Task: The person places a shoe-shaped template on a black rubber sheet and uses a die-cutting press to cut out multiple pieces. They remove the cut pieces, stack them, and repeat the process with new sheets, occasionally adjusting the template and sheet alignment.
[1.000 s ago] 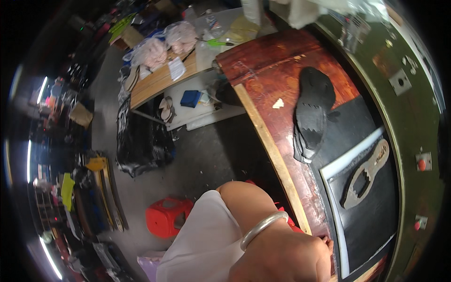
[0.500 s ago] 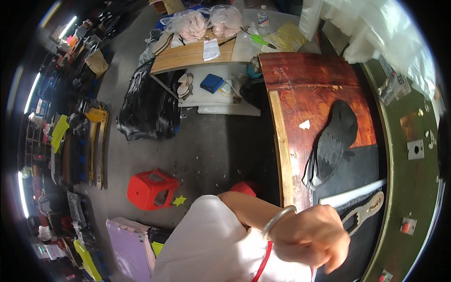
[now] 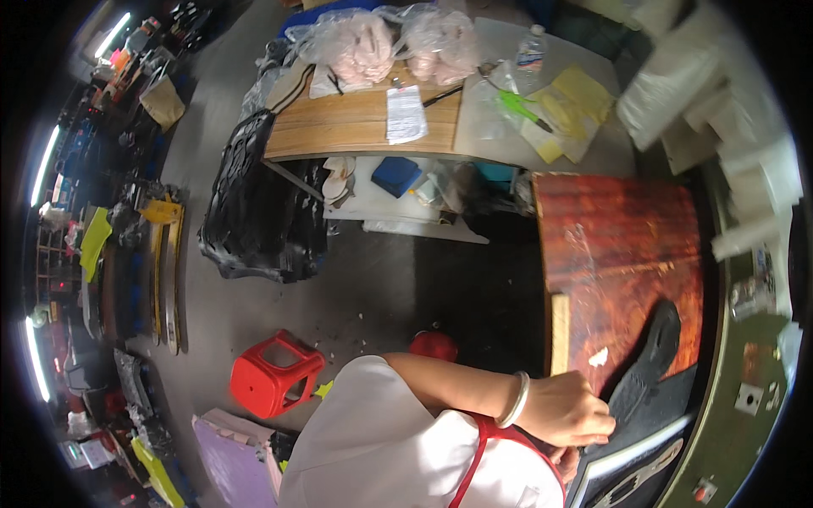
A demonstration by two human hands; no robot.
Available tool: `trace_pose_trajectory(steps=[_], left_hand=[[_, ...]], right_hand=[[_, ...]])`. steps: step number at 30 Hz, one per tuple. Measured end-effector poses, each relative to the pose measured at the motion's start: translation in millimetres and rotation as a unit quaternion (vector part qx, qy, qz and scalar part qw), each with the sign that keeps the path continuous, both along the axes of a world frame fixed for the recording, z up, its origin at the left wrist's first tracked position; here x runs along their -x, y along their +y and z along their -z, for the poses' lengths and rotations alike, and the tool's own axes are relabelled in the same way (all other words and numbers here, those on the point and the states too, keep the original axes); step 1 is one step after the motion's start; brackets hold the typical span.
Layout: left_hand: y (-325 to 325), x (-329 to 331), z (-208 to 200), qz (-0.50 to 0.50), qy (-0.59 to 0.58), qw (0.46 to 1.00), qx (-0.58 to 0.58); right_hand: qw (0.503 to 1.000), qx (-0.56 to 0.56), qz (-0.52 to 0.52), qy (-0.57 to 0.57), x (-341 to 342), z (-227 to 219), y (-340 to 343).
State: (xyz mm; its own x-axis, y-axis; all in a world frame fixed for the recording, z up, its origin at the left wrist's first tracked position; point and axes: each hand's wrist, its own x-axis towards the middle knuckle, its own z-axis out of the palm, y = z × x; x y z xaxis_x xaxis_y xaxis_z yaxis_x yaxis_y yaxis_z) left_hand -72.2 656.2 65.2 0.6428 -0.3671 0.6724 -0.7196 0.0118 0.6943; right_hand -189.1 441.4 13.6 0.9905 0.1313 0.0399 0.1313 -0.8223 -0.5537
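My left hand [image 3: 566, 411], with a bangle at its wrist, reaches across to the right with its fingers curled. What they hold, if anything, is hidden. Just beneath it, a few fingers of my right hand [image 3: 565, 462] show; the rest is covered by my left hand and the apron. Beside my left knuckles lie dark, sole-shaped flat pieces [image 3: 650, 360], their near end close to the fingers. They rest partly on the red-brown wooden board [image 3: 622, 229] and partly on a black surface. A metal, sole-shaped outline tool [image 3: 644, 478] lies nearer me, beyond a white strip [image 3: 635, 447].
A green machine panel [image 3: 732, 440] with a red button borders the right. Ahead, a wooden-topped table [image 3: 330, 127] carries bagged pink pieces [image 3: 360, 51], a bottle [image 3: 531, 55] and green-handled scissors [image 3: 518, 106]. A red stool [image 3: 275, 372] and a black bundle [image 3: 262, 203] stand on the floor.
The view has shifted, so the table and board sit lower. My left hand has drawn in next to my right fingers, now visible. The dark pieces look narrower and less fanned out.
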Motion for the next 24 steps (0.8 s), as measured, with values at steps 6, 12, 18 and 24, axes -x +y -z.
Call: trace_pose_trajectory(steps=[6, 12, 18, 24], left_hand=[[83, -38, 58, -0.157, 0.109, 0.959, -0.209], [103, -54, 92, -0.161, 0.142, 0.941, -0.263], [108, -69, 99, -0.146, 0.120, 0.952, -0.242], [120, -70, 102, -0.134, 0.120, 0.949, -0.260]], right_hand=[[0.990, -0.077, 0.088, 0.082, -46, 10, 46], [0.991, 0.066, 0.117, 0.020, -43, 20, 40], [0.971, 0.179, 0.153, -0.043, -26, 37, 42], [0.957, 0.252, 0.132, -0.062, -26, 41, 41]])
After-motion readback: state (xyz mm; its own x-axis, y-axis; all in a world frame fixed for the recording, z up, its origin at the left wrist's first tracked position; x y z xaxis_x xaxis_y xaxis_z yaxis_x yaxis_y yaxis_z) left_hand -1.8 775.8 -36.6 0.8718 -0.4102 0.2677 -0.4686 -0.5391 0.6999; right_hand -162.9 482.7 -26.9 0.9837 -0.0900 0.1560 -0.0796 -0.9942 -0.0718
